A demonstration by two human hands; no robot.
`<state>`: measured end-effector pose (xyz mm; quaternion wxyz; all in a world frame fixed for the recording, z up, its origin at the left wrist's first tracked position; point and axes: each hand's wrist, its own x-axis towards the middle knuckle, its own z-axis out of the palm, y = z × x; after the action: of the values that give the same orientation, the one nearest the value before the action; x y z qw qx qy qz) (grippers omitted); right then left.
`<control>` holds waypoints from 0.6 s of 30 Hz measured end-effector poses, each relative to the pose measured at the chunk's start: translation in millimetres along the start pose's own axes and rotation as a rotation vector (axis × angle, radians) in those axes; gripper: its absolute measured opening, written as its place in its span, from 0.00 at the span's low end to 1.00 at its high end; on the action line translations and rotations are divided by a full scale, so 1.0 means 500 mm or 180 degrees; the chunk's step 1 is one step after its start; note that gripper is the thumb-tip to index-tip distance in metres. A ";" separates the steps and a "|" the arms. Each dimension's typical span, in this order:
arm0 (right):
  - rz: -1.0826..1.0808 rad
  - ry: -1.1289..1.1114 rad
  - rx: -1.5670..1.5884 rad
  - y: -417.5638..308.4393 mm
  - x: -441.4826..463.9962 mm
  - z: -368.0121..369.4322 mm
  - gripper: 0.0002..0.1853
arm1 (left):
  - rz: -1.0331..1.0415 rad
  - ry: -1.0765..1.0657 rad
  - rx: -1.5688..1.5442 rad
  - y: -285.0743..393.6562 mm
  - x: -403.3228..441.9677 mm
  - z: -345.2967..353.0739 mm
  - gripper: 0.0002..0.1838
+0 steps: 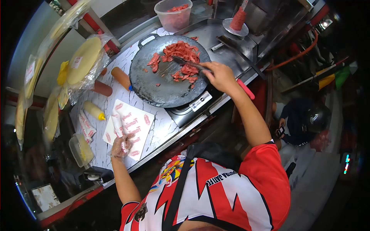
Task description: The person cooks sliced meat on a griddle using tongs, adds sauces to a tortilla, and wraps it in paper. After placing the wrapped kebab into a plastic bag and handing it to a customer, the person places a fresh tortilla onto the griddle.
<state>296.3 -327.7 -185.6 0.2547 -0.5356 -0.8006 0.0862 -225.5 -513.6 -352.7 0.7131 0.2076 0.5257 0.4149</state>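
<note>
A dark round griddle (pixel 169 86) on a stove bears a heap of sliced reddish meat (pixel 181 51) and smaller scattered pieces. My right hand (pixel 221 76) is closed on the handle of a dark utensil (pixel 196 65), whose far end touches the meat. In a clear plastic glove, my left hand (pixel 121 145) grips the lower end of a rolled, paper-wrapped item (pixel 118 125). That roll lies over a white sheet of printed paper (pixel 140 122) on the counter.
An orange bottle (pixel 121 78) and a yellow-capped bottle (pixel 93 110) lie left of the griddle. Bagged flatbreads (pixel 83 61) hang at the left. A tub of meat (pixel 174 17) and a meat cone (pixel 238 20) stand behind. A helmeted person (pixel 304 119) is at the right.
</note>
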 end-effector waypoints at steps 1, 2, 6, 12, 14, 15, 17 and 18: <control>-0.0024 0.0074 0.0038 0.027 0.005 -0.007 0.15 | -0.0005 0.0035 -0.0049 -0.002 0.001 0.001 0.25; -0.0056 0.0148 0.0078 0.059 0.012 -0.011 0.15 | -0.0003 0.0073 -0.0102 -0.004 0.003 0.001 0.25; -0.0162 0.0397 0.0101 0.171 0.046 -0.037 0.16 | -0.0120 0.0027 -0.0164 0.001 -0.001 0.002 0.25; -0.0124 0.0646 0.0033 0.120 0.066 -0.090 0.18 | 0.0077 -0.0117 -0.0048 -0.003 -0.003 -0.005 0.25; -0.0323 0.0601 0.0123 0.053 0.063 -0.060 0.19 | 0.0141 0.0155 -0.0170 -0.010 -0.004 0.007 0.24; -0.0410 0.0589 0.0158 0.012 0.062 -0.040 0.19 | 0.0170 0.0275 -0.0221 -0.011 -0.003 0.015 0.23; -0.0376 0.0152 0.0407 -0.074 0.067 0.027 0.19 | 0.0161 0.0295 -0.0277 -0.010 -0.002 0.017 0.22; -0.0387 -0.0104 0.0275 -0.117 0.072 0.055 0.19 | 0.0138 0.0281 -0.0269 -0.012 0.001 0.012 0.22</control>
<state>224.3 -315.7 -174.0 0.2692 -0.4730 -0.8312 0.1138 -217.7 -515.9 -355.5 0.6882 0.1701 0.5339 0.4609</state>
